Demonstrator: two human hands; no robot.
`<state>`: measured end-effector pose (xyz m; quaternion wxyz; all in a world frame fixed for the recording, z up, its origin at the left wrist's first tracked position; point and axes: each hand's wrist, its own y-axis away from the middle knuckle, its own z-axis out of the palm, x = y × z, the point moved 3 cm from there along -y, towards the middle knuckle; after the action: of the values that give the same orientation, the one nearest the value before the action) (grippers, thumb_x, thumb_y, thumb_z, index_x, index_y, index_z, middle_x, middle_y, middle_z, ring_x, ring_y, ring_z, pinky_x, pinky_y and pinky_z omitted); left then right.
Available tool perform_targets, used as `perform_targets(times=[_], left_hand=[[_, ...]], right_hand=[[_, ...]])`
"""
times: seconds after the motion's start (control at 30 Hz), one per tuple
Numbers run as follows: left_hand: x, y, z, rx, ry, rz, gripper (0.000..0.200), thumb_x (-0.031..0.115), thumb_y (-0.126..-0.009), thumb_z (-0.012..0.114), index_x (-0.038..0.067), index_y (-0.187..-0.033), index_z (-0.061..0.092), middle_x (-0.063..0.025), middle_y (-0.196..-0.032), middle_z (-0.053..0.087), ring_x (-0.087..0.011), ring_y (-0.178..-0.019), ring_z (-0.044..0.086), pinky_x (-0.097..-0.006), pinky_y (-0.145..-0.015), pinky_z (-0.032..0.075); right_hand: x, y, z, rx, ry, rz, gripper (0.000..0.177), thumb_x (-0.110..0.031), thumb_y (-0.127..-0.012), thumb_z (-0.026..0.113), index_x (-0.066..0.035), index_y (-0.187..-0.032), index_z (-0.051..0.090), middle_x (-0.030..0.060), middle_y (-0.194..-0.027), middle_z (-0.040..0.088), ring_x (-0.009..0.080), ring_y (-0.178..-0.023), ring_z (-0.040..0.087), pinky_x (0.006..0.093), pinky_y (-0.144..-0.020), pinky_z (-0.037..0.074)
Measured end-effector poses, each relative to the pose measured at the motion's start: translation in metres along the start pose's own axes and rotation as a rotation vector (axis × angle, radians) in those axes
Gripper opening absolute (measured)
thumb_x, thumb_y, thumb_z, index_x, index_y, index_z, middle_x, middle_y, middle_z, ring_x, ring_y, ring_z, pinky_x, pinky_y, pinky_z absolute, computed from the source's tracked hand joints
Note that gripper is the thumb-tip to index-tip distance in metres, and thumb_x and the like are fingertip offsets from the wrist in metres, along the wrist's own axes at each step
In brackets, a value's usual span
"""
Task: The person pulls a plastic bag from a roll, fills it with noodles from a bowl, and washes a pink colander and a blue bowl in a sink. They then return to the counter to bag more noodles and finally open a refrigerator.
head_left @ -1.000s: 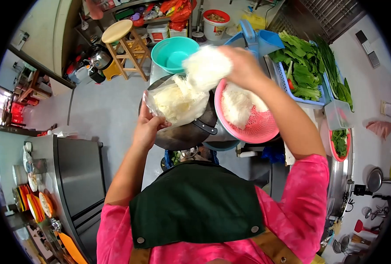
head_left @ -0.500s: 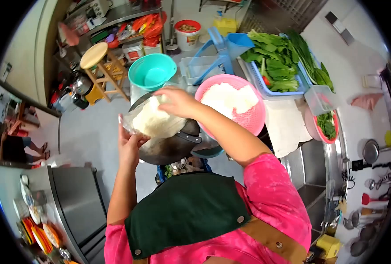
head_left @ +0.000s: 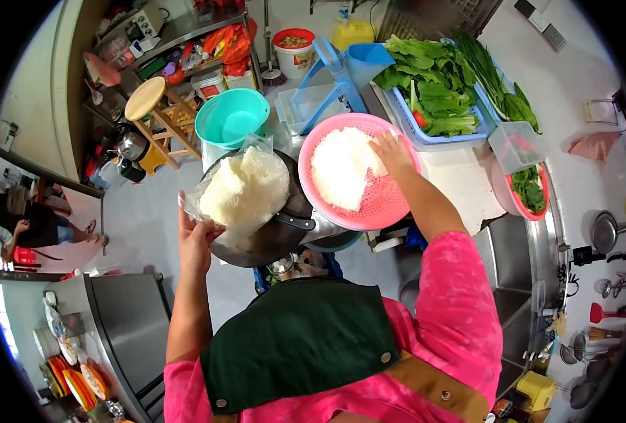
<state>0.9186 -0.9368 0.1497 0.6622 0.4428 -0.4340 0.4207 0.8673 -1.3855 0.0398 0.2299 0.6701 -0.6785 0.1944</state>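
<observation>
My left hand (head_left: 197, 236) pinches the near left edge of a clear plastic bag (head_left: 201, 189) above the wok. A heap of white thin noodles (head_left: 246, 187) fills the bag and shows at its open top. To the right, a pink colander (head_left: 390, 211) holds a loose pile of more white noodles (head_left: 341, 162). My right hand (head_left: 394, 151) reaches over the colander, fingers spread and touching the right side of that pile. Its fingertips are partly hidden. Beneath the bag is a dark wok (head_left: 256, 247) with a riveted handle (head_left: 296, 222).
A turquoise basin (head_left: 232, 116) stands beyond the bag. Leafy greens (head_left: 429, 84) fill a blue basket (head_left: 454, 139) at the far right. A wooden stool (head_left: 145, 99) stands at the far left. A sink (head_left: 500, 247) lies on the right. Another person (head_left: 38, 218) sits at far left.
My right hand has left the bag and moved right to the noodles in the colander. My left hand still holds the bag. The bag's noodles show more fully; the colander's pile reaches less far right.
</observation>
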Motion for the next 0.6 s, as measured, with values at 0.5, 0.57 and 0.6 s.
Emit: perform_targets(times=[0.5, 0.57, 0.6], left_hand=[[-0.010, 0.006, -0.005, -0.016, -0.015, 0.001, 0.081, -0.005, -0.071, 0.044, 0.018, -0.136, 0.002, -0.0109, -0.091, 0.055, -0.0146, -0.064, 0.057, -0.0275, -0.062, 0.050], [-0.009, 0.007, -0.003, -0.015, -0.010, 0.004, 0.081, -0.005, -0.071, 0.044, 0.019, -0.136, 0.002, -0.0106, -0.090, 0.055, -0.0143, -0.063, 0.057, -0.0273, -0.062, 0.050], [-0.009, 0.007, -0.002, -0.021, 0.000, 0.003, 0.082, -0.005, -0.071, 0.045, 0.018, -0.136, 0.002, -0.0101, -0.088, 0.055, -0.0142, -0.063, 0.057, -0.0272, -0.062, 0.050]], right_hand=[[0.026, -0.005, -0.099, -0.126, -0.513, 0.227, 0.031, -0.026, -0.062, 0.064, -0.009, -0.087, 0.061, 0.0093, -0.093, 0.061, 0.0251, -0.092, 0.054, 0.0386, -0.077, 0.040], [0.021, -0.014, -0.135, -0.048, -0.677, 0.194, 0.035, -0.029, -0.059, 0.066, -0.008, -0.086, 0.060, 0.0112, -0.085, 0.061, 0.0255, -0.083, 0.057, 0.0399, -0.075, 0.042], [0.015, -0.021, -0.151, 0.005, -0.795, 0.126, 0.035, -0.029, -0.058, 0.066, -0.008, -0.087, 0.060, 0.0111, -0.085, 0.061, 0.0262, -0.082, 0.057, 0.0395, -0.074, 0.043]])
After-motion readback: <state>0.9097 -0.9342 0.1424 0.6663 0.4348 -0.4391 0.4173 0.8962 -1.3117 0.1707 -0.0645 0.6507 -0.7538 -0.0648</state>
